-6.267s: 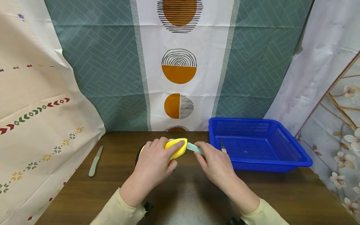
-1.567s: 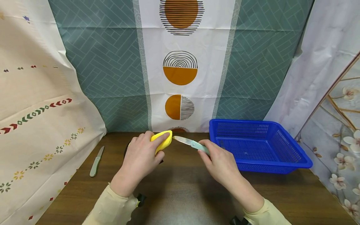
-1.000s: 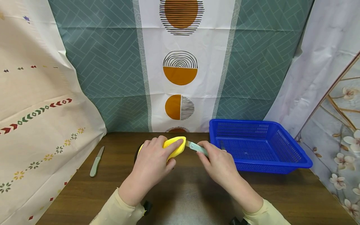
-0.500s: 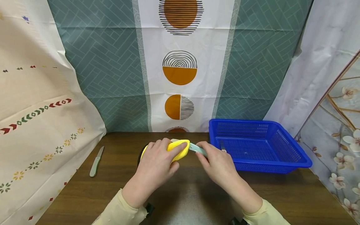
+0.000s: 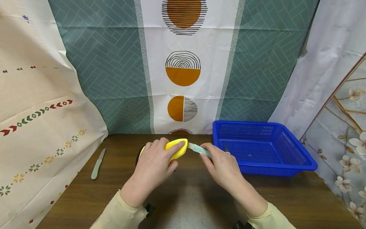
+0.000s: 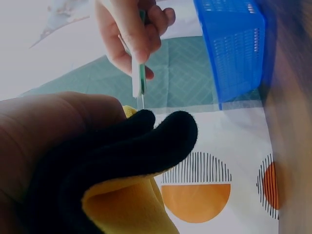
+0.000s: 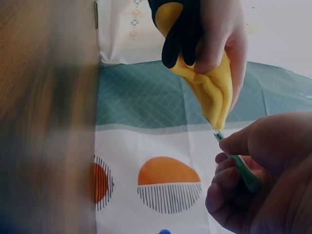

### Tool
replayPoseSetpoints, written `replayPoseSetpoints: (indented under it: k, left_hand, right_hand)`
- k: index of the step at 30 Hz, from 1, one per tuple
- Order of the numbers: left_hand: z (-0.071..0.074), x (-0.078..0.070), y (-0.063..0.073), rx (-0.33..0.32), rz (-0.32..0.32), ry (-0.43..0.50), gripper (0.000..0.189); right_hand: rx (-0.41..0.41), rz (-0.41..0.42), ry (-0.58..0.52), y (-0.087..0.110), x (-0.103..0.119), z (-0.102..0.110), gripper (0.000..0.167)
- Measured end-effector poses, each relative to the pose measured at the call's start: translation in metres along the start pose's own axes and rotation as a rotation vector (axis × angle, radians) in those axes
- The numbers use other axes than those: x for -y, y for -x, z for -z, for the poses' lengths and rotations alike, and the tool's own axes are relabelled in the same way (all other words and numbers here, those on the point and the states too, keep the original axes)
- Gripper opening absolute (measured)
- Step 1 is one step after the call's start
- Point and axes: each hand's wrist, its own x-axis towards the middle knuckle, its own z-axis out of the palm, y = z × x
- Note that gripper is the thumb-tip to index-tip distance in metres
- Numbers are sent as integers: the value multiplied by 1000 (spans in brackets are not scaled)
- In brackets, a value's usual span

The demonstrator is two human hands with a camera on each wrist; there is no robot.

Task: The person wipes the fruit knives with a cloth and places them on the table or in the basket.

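Observation:
My left hand (image 5: pixel 152 167) grips a folded cloth (image 5: pixel 178 149), yellow with a black part, wrapped around a knife's blade. The knife (image 5: pixel 201 150) has a pale green handle, pinched between thumb and fingers of my right hand (image 5: pixel 224 165). Only a short piece of blade by the handle shows; the cloth hides the rest. Seen from the left wrist, the cloth's black layer (image 6: pixel 112 151) folds over its yellow side, with the knife (image 6: pixel 138 78) beyond. In the right wrist view the yellow cloth (image 7: pixel 214 90) tapers down to the knife.
A second pale green knife (image 5: pixel 96 169) lies on the wooden table (image 5: pixel 183 206) at the left, blade pointing away. At the right stands a blue plastic basket (image 5: pixel 266 170), with another knife (image 5: pixel 226 147) inside, partly hidden by my right hand. Patterned fabric (image 5: pixel 114 79) hangs behind.
My left hand slid the cloth left off the blade tip, then back right up to the handle; now it has shifted slightly left again, baring a bit of blade. The right hand stays nearly still.

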Motion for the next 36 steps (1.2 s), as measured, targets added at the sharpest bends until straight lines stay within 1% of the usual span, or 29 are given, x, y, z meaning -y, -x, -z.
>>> replayPoseSetpoints:
  k: [3, 16, 26, 30, 36]
  left_hand:
    - [1, 2, 0, 8, 17, 5, 60]
    - [4, 14, -1, 81, 97, 6, 59]
    - [5, 23, -1, 102, 132, 14, 59]
    - [7, 26, 0, 112, 149, 24, 58]
    - [9, 29, -1, 109, 165, 29, 57]
  right_hand:
    - [2, -2, -7, 0, -1, 1, 19]
    - [2, -17, -14, -1, -2, 2, 20]
    - [-20, -6, -8, 0, -3, 3, 20]
    - [-17, -19, -9, -1, -3, 3, 20]
    - [-15, -39, -9, -2, -4, 5, 21]
